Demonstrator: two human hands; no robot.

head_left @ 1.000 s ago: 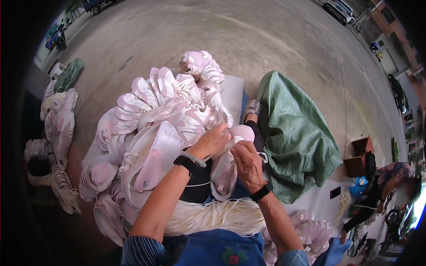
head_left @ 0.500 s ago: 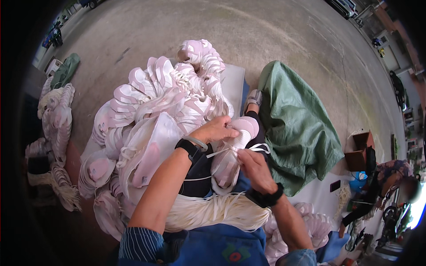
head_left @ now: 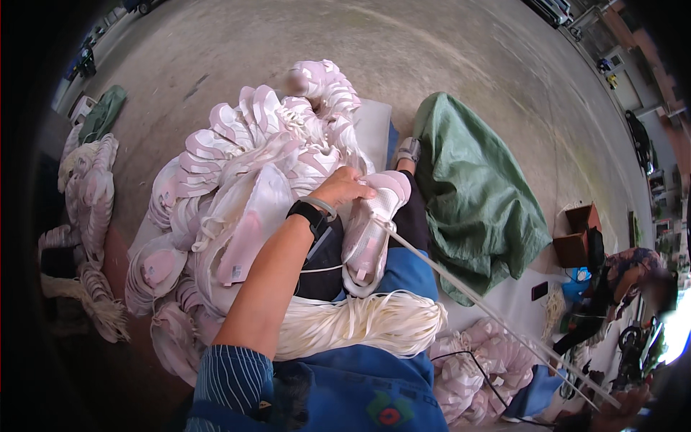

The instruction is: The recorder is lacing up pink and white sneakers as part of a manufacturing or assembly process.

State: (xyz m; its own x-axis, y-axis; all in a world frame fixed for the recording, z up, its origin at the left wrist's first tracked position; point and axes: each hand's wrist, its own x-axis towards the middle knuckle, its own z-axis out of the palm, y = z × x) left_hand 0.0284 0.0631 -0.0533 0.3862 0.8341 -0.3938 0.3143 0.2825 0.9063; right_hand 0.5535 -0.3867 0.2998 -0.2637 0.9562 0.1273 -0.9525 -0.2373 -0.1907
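Observation:
My left hand [head_left: 342,189] grips a white and pink shoe upper [head_left: 369,234] by its edge near the pink tongue, thumb on top. The upper lies over my leg, toe away from the lower edge unclear. From its eyelets a white shoelace [head_left: 461,284] runs taut in two strands to the lower right. At the far end of the strands is my right hand [head_left: 628,405], dim and blurred by the picture's rim, closed round the lace. A thick bundle of cream shoelaces [head_left: 360,322] lies across my lap, just below the upper.
Stacked pink and white shoe uppers [head_left: 237,144] pile up ahead and left; more uppers [head_left: 482,363] lie at lower right. A green tarp [head_left: 475,209] covers something to the right. Beyond it are brown boxes [head_left: 578,234], a phone [head_left: 539,291] and another person [head_left: 619,288] bending.
My right hand has swung from the upper far out to the lower right, drawing the lace long and taut. My left hand keeps its hold beside the tongue.

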